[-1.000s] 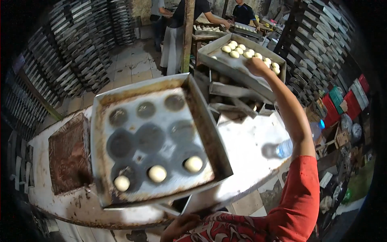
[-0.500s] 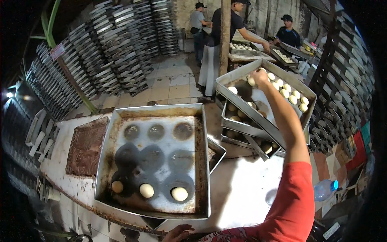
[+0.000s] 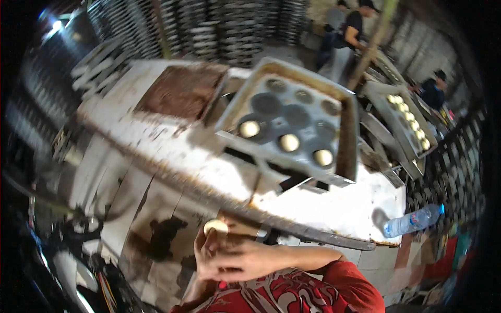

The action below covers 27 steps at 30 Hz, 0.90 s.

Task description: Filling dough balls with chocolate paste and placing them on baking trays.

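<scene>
My left hand (image 3: 203,255) is raised in front of my body with its fingers closed at a pale round dough ball (image 3: 215,226). My right hand (image 3: 248,260) lies across it, its fingers curled and smeared by motion. A sliver of something pale shows under the right fingers; most of it is hidden. Beyond the hands, on the white table (image 3: 313,203), stands a square metal baking pan (image 3: 292,68) with dark round marks. Along its near side sit three dough balls, at the left (image 3: 249,129), middle (image 3: 288,142) and right (image 3: 323,157).
A flat brown slab (image 3: 180,91) lies on the table to the left. More pans stand at the right, one tray (image 3: 389,115) holding a row of dough balls. A clear plastic bottle (image 3: 412,220) is at the table's right end. Two co-workers (image 3: 350,41) and another person (image 3: 432,91) are farther back.
My right hand has left the tray of dough balls at the right and come back to my body, meeting my left hand. The view has turned and tilted down.
</scene>
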Tool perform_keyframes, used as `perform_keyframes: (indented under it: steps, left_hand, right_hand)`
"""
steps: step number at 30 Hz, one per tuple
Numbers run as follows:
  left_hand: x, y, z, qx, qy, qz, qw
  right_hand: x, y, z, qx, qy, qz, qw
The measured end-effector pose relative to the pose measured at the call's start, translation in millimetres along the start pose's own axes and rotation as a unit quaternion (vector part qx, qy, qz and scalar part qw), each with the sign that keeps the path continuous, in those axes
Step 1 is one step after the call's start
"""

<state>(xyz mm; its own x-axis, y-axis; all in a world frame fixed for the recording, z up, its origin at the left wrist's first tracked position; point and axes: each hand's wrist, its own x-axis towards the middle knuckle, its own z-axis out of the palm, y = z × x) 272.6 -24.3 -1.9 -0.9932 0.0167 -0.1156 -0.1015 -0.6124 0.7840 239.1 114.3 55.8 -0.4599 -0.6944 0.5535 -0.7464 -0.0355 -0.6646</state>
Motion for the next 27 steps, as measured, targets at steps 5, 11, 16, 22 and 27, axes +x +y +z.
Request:
perform_keyframes:
  steps: [5,11,16,22,27]
  left_hand:
    - [-18,27,-52,-0.116,0.109,-0.047,0.986]
    - [9,36,-138,-0.199,0.037,-0.129,0.971]
    - [105,56,-171,0.131,0.101,-0.036,0.986]
    - [230,60,-228,0.105,0.132,-0.012,0.986]
    - [311,76,-233,0.224,0.082,-0.031,0.971]
  right_hand:
    - [84,110,86,0.201,0.269,0.204,0.92]
    - [138,330,96,-0.239,0.43,0.326,0.807]
    - [168,418,114,-0.195,0.527,0.299,0.771]
    - [198,407,140,-0.14,0.555,0.389,0.722]
    - [228,362,123,-0.015,0.551,0.417,0.723]
